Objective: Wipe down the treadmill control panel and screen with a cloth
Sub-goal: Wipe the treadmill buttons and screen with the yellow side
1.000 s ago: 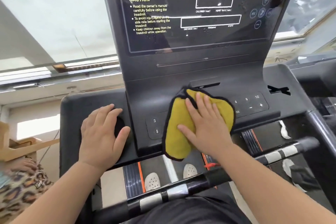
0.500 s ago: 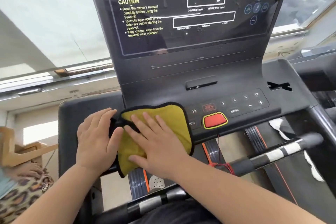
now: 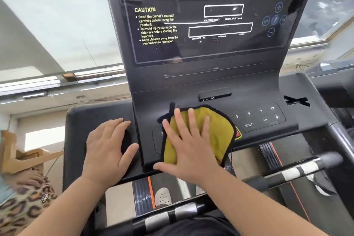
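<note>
A yellow cloth (image 3: 216,136) with a black hem lies on the middle of the black treadmill control panel (image 3: 258,120). My right hand (image 3: 189,149) presses flat on the cloth, fingers spread. The cloth covers most of the red stop button (image 3: 238,133). My left hand (image 3: 107,151) rests flat on the left side tray (image 3: 80,130) of the console, over a dark round recess, holding nothing. The dark screen (image 3: 210,25) stands upright above the panel, with a yellow CAUTION text and speckles on its glass.
A black handlebar with silver bands (image 3: 295,172) crosses below the panel. My white shoes (image 3: 162,196) show on the belt underneath. A person in leopard-print clothing (image 3: 21,207) is at the lower left beside a wooden object (image 3: 24,157). Windows lie behind the console.
My right hand has slid the cloth from the panel's left end back right to the middle, covering the red button again. My left hand stays on the side tray.
</note>
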